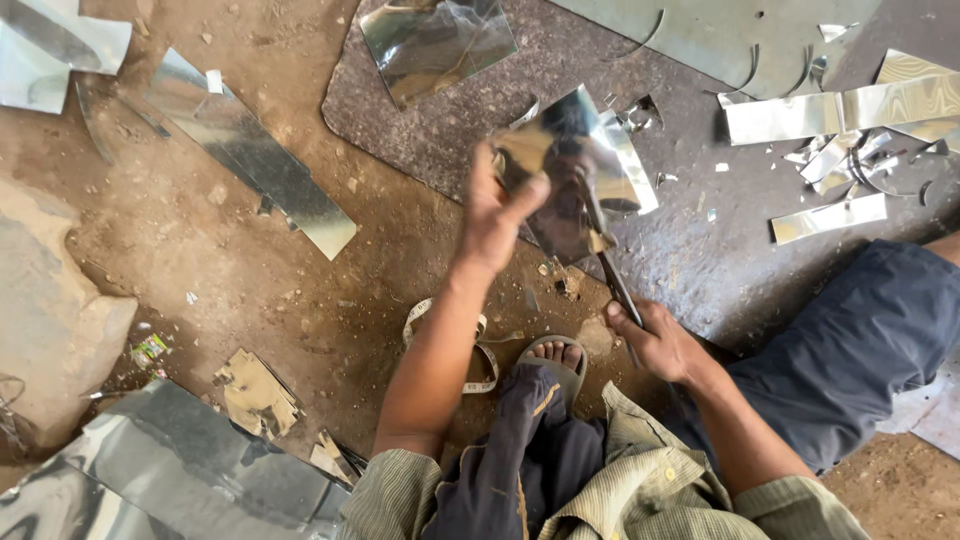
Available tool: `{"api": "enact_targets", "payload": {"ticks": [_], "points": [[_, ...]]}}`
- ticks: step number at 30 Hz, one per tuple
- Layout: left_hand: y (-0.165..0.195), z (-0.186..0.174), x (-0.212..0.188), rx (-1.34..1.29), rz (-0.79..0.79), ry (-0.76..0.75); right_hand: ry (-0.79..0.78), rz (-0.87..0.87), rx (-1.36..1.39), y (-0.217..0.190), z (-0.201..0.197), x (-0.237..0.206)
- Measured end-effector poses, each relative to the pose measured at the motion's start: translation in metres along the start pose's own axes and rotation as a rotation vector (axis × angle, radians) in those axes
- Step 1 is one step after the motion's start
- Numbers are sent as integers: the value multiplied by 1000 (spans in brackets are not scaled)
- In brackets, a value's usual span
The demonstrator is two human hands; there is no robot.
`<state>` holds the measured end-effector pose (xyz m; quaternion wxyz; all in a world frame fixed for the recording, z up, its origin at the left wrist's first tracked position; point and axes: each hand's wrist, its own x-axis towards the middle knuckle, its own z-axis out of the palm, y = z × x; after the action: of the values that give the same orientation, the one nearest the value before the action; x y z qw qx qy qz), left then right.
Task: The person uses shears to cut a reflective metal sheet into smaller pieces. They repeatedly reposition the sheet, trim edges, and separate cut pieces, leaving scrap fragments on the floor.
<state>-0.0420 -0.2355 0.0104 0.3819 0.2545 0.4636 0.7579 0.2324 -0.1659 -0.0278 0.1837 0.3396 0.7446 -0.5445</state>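
My left hand (497,212) grips the left edge of a shiny sheet-metal piece (590,150) and holds it up off the ground, tilted. My right hand (660,343) is closed around the handles of metal shears (607,255), whose blades reach up into the lower edge of the sheet. Both hands work above a dark grey slab (420,130) on the dirt floor. My sandalled foot (556,358) rests just below the sheet, between my arms.
Long metal strips (250,150) lie on the dirt at left, more offcuts and curled slivers (840,160) at the right. A measuring tape (478,350) loops by my foot. Large sheets (170,470) lie at bottom left, another piece (437,45) at top.
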Motion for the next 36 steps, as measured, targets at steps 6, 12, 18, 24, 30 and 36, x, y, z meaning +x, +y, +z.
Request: {"api": "enact_targets", "payload": {"ticks": [6,12,18,24,30,36], "points": [[42,-36,67,1106,-295,-555,-88,-127,-104,-5,-30,-17],[33,-37,79,528,-289,-667,-264,-189,247,-6,-44,-22],[-23,29,4,-125,-75,86,-115,-154,704,-5,-19,-13],[-65,63,-15,-313,5,426,139,-179,696,-12,14,32],[-62,72,-20,-403,38,564,260,-268,617,-12,32,47],[-62,69,-16,-439,39,622,326,-134,555,-24,42,61]]}}
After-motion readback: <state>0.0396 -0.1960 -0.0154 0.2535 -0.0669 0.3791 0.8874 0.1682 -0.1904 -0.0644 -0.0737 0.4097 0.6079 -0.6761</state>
